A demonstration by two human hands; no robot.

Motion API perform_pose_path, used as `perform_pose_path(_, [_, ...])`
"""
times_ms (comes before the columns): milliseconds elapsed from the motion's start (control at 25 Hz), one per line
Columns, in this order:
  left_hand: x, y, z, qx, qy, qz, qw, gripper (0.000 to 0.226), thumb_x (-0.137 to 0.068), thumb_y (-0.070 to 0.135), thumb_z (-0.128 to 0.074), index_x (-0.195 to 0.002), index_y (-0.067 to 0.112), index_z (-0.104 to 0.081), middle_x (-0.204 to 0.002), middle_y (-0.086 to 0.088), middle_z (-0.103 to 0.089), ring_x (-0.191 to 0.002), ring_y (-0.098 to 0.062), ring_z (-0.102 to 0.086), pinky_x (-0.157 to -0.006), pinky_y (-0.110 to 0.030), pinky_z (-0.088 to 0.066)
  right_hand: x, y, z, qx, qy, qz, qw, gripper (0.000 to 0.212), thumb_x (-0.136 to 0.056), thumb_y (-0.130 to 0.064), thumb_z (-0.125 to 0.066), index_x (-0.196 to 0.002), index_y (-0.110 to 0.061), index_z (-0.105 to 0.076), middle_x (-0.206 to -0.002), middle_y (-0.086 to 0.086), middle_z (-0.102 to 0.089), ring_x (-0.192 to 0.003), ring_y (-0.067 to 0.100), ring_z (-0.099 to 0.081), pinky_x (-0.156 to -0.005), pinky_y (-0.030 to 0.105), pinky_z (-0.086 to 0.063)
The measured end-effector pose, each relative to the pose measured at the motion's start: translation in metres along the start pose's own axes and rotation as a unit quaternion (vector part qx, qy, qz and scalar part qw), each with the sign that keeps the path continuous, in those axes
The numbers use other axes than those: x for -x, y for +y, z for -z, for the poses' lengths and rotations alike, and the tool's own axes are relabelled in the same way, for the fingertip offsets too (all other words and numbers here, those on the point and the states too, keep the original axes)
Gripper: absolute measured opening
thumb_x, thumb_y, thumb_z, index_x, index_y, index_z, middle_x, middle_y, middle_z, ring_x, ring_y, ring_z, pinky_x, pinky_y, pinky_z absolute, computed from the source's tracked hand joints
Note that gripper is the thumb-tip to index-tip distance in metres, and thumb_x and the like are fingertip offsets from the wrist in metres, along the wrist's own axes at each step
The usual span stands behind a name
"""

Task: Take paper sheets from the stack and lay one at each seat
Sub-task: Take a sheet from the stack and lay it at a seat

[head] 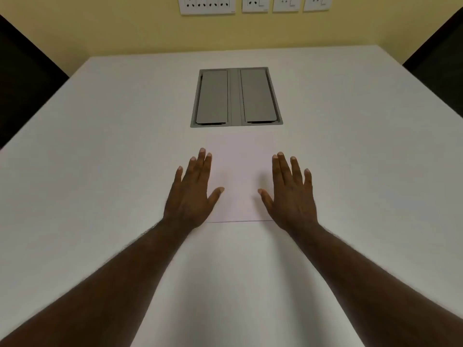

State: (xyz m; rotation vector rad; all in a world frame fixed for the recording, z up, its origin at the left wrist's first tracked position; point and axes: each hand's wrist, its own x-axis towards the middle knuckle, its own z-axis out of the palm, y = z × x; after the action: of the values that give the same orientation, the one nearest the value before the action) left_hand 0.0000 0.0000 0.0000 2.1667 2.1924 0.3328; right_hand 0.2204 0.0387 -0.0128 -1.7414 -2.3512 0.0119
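Note:
A pale pinkish-white stack of paper sheets (239,176) lies flat in the middle of the white table (100,146), just in front of the grey cable box. My left hand (191,194) rests palm down over the stack's left edge, fingers spread. My right hand (290,194) lies the same way over the right edge, thumb pointing inward onto the paper. Neither hand holds a sheet. No other sheets are visible on the table.
A grey recessed cable box (236,97) with two closed lids sits in the table beyond the stack. Dark chair backs stand at the far left (22,78) and far right (441,63). White wall sockets (208,5) line the yellow wall behind.

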Motion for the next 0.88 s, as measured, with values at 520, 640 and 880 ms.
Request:
perform_pose_path(520, [-0.026,-0.01,-0.042,0.021,-0.152,0.065,0.986,0.07,-0.096,0.056,-0.027,-0.153,0.022,-0.004,-0.162,0.003,0.001,-0.149,-0.022,-0.001,-0.12,-0.045,-0.008,-0.046,-0.009,-0.016,-0.152,-0.042,-0.16,0.975,0.038,-0.091,-0.023,-0.057,-0.123,-0.004,-0.046,-0.119,0.014,-0.055,-0.113,0.035,-0.05,-0.089,0.042,-0.043])
perform_pose_path(640, [-0.024,-0.012,-0.042,0.026,-0.154,0.062,0.986,0.07,-0.096,0.056,-0.026,-0.153,0.023,-0.003,-0.162,0.004,0.002,-0.149,-0.021,0.0,-0.12,-0.045,-0.007,-0.049,-0.001,-0.017,-0.183,0.008,-0.17,0.968,0.029,-0.089,-0.011,-0.06,-0.115,-0.001,-0.054,-0.115,0.017,-0.059,-0.109,0.034,-0.054,-0.087,0.038,-0.042])
perform_pose_path(880, [-0.023,-0.014,-0.044,0.041,-0.144,0.062,0.987,0.07,-0.096,0.057,-0.028,-0.153,0.023,-0.004,-0.162,0.005,0.001,-0.149,-0.02,0.001,-0.12,-0.044,-0.006,-0.056,0.005,-0.012,-0.282,0.054,-0.286,0.914,0.018,-0.083,0.003,-0.064,-0.098,-0.006,-0.065,-0.075,-0.005,-0.064,-0.071,0.014,-0.057,-0.056,0.021,-0.035])
